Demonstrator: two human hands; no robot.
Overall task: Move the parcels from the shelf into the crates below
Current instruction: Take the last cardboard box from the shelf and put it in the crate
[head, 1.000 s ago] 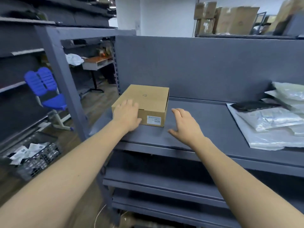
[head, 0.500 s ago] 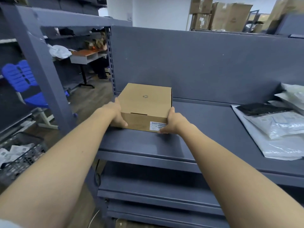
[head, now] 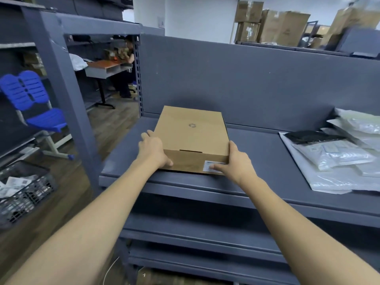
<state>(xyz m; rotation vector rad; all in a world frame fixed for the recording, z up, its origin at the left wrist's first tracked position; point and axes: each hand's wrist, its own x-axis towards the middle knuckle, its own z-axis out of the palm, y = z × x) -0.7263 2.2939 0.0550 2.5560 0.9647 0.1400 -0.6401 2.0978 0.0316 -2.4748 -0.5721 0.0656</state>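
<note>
A flat brown cardboard box (head: 191,132) with a white label on its near side sits on the grey shelf (head: 267,159), close to the front edge. My left hand (head: 153,150) grips its left side, thumb on the near face. My right hand (head: 236,161) grips the right near corner, thumb across the label. A pile of grey and clear plastic mailer bags (head: 337,153) lies on the same shelf at the right. A black mesh crate (head: 22,192) holding white parcels stands on the floor at the lower left.
A grey upright post (head: 61,83) stands left of the shelf. A blue chair (head: 33,103) sits behind it on the wooden floor. Lower grey shelves (head: 205,243) run beneath. A person sits at a desk (head: 107,66) in the background. Cardboard cartons (head: 277,25) are stacked far right.
Both hands closed onto the box's sides from an open reach. The box has turned square to me and slid closer to the shelf's front edge.
</note>
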